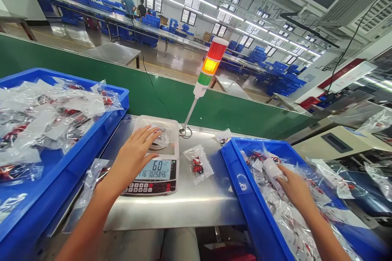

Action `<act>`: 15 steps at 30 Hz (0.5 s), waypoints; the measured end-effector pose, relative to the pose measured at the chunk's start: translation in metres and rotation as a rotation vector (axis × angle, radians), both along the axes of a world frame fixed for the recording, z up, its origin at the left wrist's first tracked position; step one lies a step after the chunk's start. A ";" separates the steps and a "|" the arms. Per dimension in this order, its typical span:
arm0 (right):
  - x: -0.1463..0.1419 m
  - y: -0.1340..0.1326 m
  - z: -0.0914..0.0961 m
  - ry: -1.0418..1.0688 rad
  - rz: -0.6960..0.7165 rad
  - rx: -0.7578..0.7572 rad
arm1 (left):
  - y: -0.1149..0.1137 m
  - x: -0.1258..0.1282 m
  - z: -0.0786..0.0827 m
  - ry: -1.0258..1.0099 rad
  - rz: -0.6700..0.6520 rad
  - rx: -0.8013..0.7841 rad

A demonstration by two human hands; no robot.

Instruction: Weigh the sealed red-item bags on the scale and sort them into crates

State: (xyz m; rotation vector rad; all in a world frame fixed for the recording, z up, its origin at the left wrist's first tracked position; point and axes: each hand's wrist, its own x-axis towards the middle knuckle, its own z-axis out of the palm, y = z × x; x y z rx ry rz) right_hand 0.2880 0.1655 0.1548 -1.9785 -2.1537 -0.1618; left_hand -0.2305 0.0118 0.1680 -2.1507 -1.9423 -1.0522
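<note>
My left hand [137, 147] is over the digital scale [173, 159], fingers stretched out above its pan. A small clear plastic bag [163, 135] lies on the pan, partly hidden by the fingers. The scale's display reads 60. Over the right blue bin [241, 187], my right hand [292, 185] closes its fingers on a clear bag with a white paper in it [272, 170]. Many similar bags lie around it in that bin. Between scale and bin, a bag with red parts [197, 165] lies flat on the metal table [196, 208].
At left stands a blue bin [121, 104] piled with bags. A lit signal tower [210, 65] rises behind the scale before a green partition [245, 108]. One bag [95, 177] lies left of the scale. A beige machine [339, 142] stands at right.
</note>
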 end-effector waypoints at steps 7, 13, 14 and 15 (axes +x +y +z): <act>-0.168 -0.009 0.084 0.448 0.562 -0.017 | 0.036 -0.012 0.010 -0.254 0.364 0.025; -0.329 -0.015 0.078 0.264 0.943 -0.210 | -0.004 -0.066 0.044 -0.526 0.816 0.424; -0.339 -0.015 0.075 0.222 0.970 -0.223 | -0.015 -0.076 0.048 -0.515 0.875 0.435; -0.342 -0.014 0.072 0.202 0.992 -0.222 | -0.027 -0.085 0.052 -0.504 0.957 0.434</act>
